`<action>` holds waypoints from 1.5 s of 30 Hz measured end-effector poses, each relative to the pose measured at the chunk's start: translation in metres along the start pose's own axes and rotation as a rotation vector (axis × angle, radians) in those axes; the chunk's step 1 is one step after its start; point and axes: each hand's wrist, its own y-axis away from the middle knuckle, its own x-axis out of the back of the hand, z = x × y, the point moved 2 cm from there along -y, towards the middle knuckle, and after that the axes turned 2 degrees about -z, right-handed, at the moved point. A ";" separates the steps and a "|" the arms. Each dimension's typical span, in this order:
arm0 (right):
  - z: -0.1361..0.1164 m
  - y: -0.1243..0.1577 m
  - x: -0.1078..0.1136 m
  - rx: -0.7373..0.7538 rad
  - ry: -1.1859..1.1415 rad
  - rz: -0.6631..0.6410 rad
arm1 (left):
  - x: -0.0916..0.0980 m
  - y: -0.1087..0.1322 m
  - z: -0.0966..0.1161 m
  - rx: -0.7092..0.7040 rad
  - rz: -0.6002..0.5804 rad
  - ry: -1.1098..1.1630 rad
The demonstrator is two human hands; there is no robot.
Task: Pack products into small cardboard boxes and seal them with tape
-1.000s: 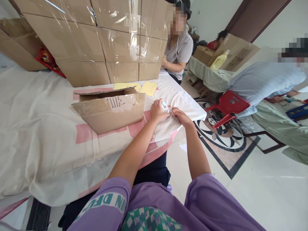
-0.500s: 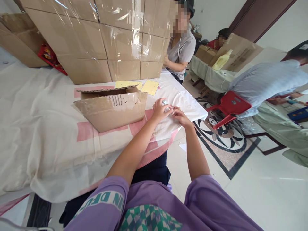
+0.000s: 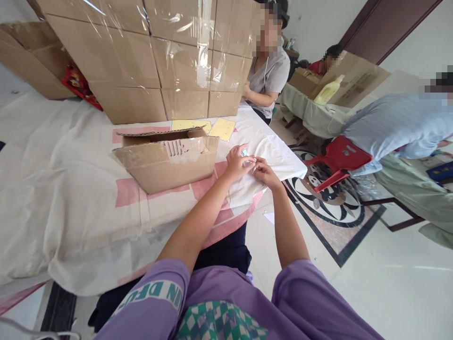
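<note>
My left hand (image 3: 238, 161) is curled around a small pale green-and-white item (image 3: 244, 152), too small to name. Its thumb and fingertips meet those of my right hand (image 3: 266, 173), which is closed in a pinch; what lies between the fingertips is hidden, apart from a speck of white. Both hands are just above the white and pink tablecloth (image 3: 170, 212), close to the table's right end. Left of them stands a cardboard box (image 3: 170, 163) with its top flaps up and torn tape marks on its side. Yellow cards (image 3: 222, 129) lie flat behind the hands.
Stacked, taped cartons (image 3: 184, 61) rise along the table's far side, beside a red packet (image 3: 79, 85). A co-worker (image 3: 271, 71) sits beyond the table's end. To the right are a red chair (image 3: 345, 153), another person (image 3: 406, 123) and a yellow bottle (image 3: 329, 89).
My hands stay together with only slight finger movement. The view has shifted a little, and the person by the red chair has turned or leaned to the right.
</note>
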 end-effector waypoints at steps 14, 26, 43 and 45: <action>0.004 0.001 -0.001 -0.034 0.032 0.083 | 0.007 0.005 0.024 -0.147 0.019 -0.035; -0.098 -0.020 -0.066 0.244 0.040 0.153 | 0.160 0.094 0.059 -0.257 0.206 0.092; -0.136 -0.099 -0.157 0.207 -0.273 0.102 | 0.289 0.075 0.023 0.097 0.236 -0.037; -0.132 -0.097 -0.162 0.222 -0.324 0.112 | 0.288 0.063 0.015 0.239 0.109 0.047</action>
